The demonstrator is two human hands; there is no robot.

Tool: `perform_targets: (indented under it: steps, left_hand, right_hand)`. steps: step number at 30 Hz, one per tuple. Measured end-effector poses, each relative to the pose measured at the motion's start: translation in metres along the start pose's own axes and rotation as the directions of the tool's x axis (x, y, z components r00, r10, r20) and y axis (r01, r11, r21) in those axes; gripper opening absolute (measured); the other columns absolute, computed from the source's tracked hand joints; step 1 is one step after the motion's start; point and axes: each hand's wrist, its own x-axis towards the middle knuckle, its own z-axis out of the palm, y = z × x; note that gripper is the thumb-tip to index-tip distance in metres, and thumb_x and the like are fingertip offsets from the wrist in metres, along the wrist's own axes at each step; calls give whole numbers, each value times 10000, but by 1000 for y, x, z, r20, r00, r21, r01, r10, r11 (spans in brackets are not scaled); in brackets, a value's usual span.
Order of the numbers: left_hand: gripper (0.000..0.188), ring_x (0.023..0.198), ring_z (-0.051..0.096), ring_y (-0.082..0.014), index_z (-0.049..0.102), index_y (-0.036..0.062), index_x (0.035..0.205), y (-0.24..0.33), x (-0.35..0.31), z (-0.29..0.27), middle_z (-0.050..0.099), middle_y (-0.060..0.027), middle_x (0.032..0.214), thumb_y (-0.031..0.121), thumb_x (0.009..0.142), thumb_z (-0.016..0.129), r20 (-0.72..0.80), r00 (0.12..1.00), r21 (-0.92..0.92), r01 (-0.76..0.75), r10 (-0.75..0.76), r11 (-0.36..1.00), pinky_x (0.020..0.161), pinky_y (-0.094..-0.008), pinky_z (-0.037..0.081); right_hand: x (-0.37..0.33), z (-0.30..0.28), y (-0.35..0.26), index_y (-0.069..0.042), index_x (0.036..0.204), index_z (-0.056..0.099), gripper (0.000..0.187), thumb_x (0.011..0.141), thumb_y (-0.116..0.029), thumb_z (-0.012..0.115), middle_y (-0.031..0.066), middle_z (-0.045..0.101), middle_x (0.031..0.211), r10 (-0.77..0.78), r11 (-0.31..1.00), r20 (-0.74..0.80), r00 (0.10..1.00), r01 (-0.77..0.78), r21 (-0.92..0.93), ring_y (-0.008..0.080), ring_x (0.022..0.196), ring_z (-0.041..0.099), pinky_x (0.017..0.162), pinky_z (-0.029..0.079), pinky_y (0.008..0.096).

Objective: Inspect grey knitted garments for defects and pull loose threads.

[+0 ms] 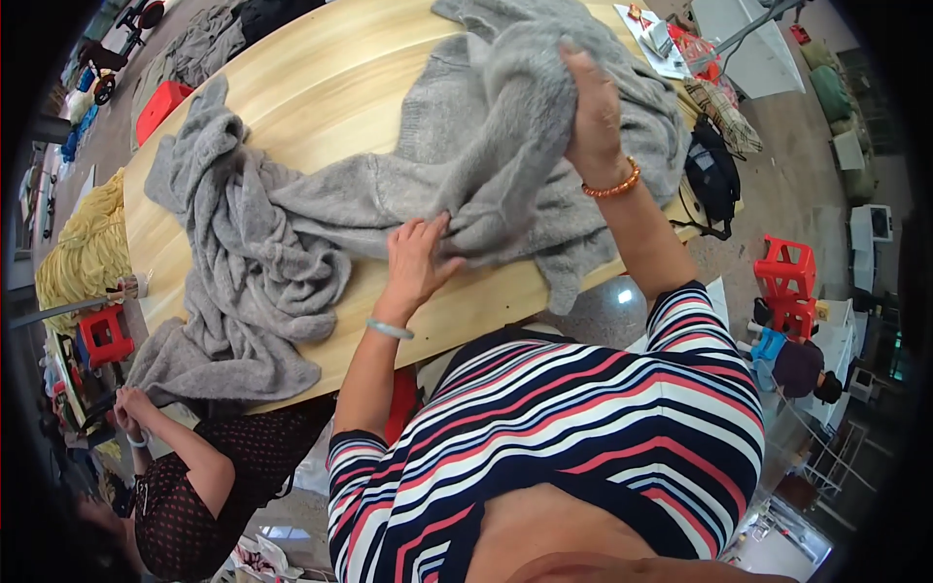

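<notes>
Grey knit sweaters lie heaped over the wooden table, partly overlapping, so I cannot tell where one ends. My right hand is raised at the far right, closed on a thick fold of a grey sweater; its fingertips are partly hidden by the cloth. Nearer to me, my left hand grips the lower part of the same cloth, thumb apart from the curled fingers. A sleeve-like length stretches left from there to a crumpled grey knit pile. A ribbed edge shows behind my left hand.
The pale wooden table curves beneath the cloth. At left, a co-worker's hands are near the grey pile's corner. Yellow knits hang beyond the left edge. A black bag and red stools are at right.
</notes>
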Motion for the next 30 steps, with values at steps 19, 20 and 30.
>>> perform_targets:
  steps: [19, 20, 30]
  left_hand:
    - [485, 995, 593, -196, 533, -38, 1228, 166, 121, 59, 631, -154, 1089, 11, 748, 582, -132, 991, -658, -103, 21, 746, 884, -288, 465]
    - [408, 925, 603, -150, 595, -39, 1143, 154, 137, 43, 664, -113, 1008, -25, 746, 503, -93, 996, -676, -71, 12, 733, 827, -256, 479]
    - [202, 969, 638, -187, 613, -32, 1070, 122, 148, -245, 647, -112, 1099, -21, 889, 523, -675, 585, 291, -349, 450, 891, 882, -304, 507]
  right_hand:
    - [-28, -50, -129, 2, 1149, 626, 339, 950, -270, 586, 60, 637, 1115, -340, 939, -217, 915, 320, -122, 149, 1049, 586, 922, 470, 327]
    - [-23, -56, -133, 5, 1192, 608, 369, 948, -272, 589, 71, 625, 1162, -395, 918, -267, 879, 389, -78, 153, 1089, 573, 947, 461, 331]
    - [-61, -71, -137, 1, 1160, 561, 252, 939, -116, 585, 93, 610, 1148, -326, 938, 153, 933, 299, 175, 168, 1037, 590, 884, 477, 310]
